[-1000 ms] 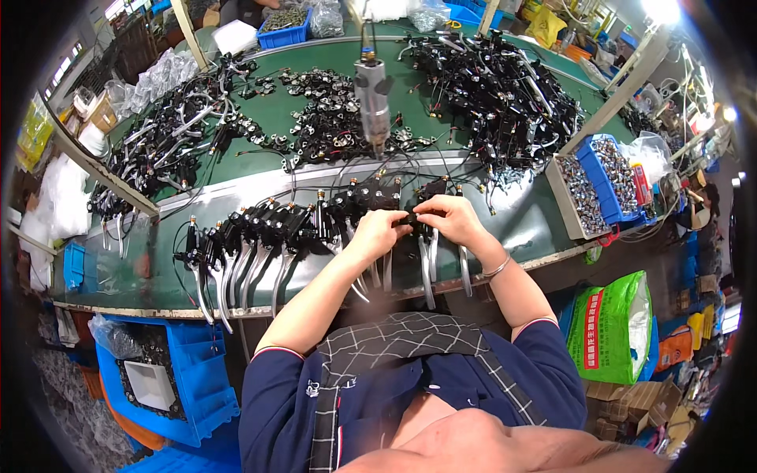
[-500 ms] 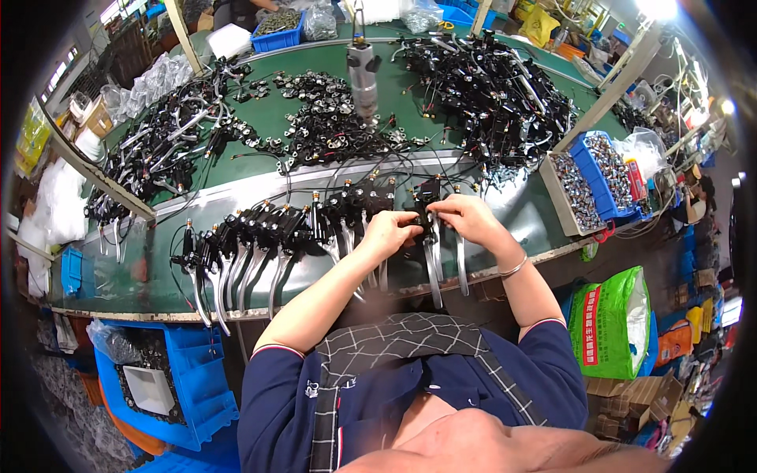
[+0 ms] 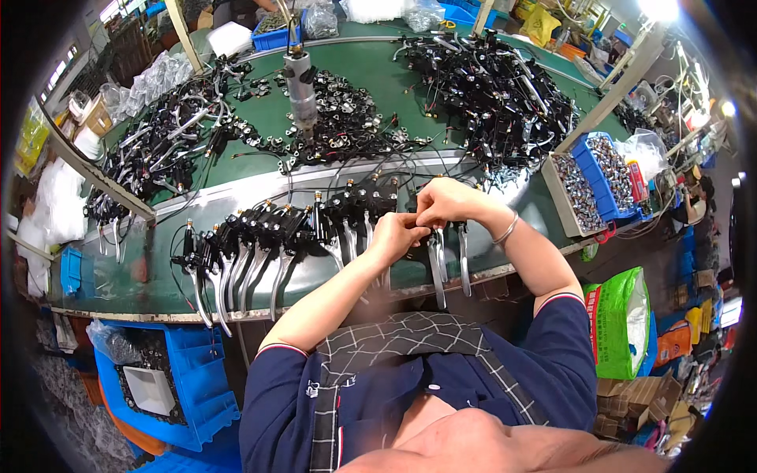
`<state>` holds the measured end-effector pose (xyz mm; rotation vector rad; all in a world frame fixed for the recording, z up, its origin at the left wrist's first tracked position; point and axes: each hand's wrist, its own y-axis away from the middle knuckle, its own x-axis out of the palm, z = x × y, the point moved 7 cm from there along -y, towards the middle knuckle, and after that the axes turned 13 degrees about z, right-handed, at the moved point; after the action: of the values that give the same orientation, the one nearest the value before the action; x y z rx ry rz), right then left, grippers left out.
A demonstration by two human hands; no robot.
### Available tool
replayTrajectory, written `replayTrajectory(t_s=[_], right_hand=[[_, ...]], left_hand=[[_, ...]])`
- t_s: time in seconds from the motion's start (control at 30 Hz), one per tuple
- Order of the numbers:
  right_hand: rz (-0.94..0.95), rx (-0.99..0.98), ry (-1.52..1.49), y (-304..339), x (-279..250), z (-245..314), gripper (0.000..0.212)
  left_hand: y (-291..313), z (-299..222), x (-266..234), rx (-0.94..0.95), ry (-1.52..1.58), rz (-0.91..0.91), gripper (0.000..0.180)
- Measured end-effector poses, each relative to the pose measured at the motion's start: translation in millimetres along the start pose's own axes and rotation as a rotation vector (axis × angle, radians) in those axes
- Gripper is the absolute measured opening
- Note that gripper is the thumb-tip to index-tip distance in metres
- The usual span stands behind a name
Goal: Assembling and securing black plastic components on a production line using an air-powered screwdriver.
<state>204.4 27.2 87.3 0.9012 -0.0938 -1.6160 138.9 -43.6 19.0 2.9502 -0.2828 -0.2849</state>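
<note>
My left hand is closed, its fingertips pinched at the black clamp end of a brake lever near the table's front edge. Over the same end bends my right hand, its fingers closed and covering the spot; any small part in them is hidden. Another silver brake lever lies just to the right. To the left, a row of brake levers with black bodies and brass-coloured tips lies side by side, silver blades toward me.
A grey cylindrical hanging power tool is suspended over a pile of small black clamps. Heaps of brake levers lie behind, right and left. Blue bin of small metal parts stands at right. A blue crate sits below, left.
My right hand has turned over and moved left, closing in above my left hand. The hanging tool has swung to the left. The brake lever shifted slightly toward me.
</note>
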Motion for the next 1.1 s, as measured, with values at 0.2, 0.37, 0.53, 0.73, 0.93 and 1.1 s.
replayTrajectory(t_s=[0.2,0.37,0.53,0.73,0.93,1.1], right_hand=[[0.087,0.162,0.6,-20.9,-2.1,13.3,0.034],[-0.604,-0.359,0.302,-43.7,-67.5,79.9,0.07],[-0.278,-0.685,-0.409,-104.5,-62.3,128.0,0.049],[-0.295,-0.613,-0.407,-9.0,-72.0,73.4,0.041],[-0.567,-0.737,-0.774,19.8,-50.9,37.2,0.037],[-0.577,-0.729,-0.757,15.1,-42.8,27.9,0.037]], left_hand=[[-3.4,15.0,-3.1,-0.002,0.047,-0.031,0.025],[-2.9,16.2,-15.1,0.097,0.052,-0.088,0.032],[2.5,12.5,-19.6,0.037,0.054,-0.074,0.039],[-0.2,15.7,-21.6,0.044,0.036,-0.03,0.04],[-5.6,31.8,-18.4,0.003,0.169,-0.041,0.031],[-6.5,29.9,-16.2,0.025,0.161,-0.046,0.033]])
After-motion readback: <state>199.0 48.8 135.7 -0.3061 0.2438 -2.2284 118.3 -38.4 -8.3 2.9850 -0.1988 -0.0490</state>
